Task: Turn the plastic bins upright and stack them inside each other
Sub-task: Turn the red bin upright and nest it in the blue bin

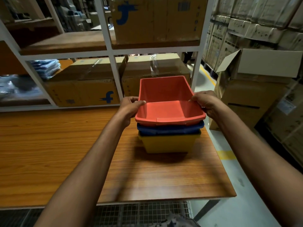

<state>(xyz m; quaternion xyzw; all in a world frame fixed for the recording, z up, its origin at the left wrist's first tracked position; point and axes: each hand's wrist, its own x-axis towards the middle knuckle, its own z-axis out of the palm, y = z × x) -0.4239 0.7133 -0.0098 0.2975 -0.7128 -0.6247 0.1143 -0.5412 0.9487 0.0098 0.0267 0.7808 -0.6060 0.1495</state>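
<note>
Two bare forearms reached up from the bottom of the frame over a wire mesh [144, 212] below the table [65, 145] edge. The left hand [131, 107] and right hand [206, 104] each pinched a side rim of the red bin [164, 90], thumbs on the rim, fingers curled outside it. That bin sat upright in the blue bin [170, 128], which sat in the yellow bin [168, 143], the stack standing right of centre near the table's right edge. The bins were smooth plastic, rectangular, tapering to the base, with lipped rims. The tabletop was wood-grain laminate, bare to the left of the stack and in front of it. Past the right edge lay grey floor with a yellow line [208, 76]. Behind the stack stood a white metal rack [113, 51] holding taped cardboard boxes; one at centre left [85, 92] and one at top centre [157, 20] bore a blue "f" logo. Clear-wrapped packs [47, 68] lay at upper left. At right stood an open carton [262, 63] before walls of stacked cartons; their print was too blurred to read.
</note>
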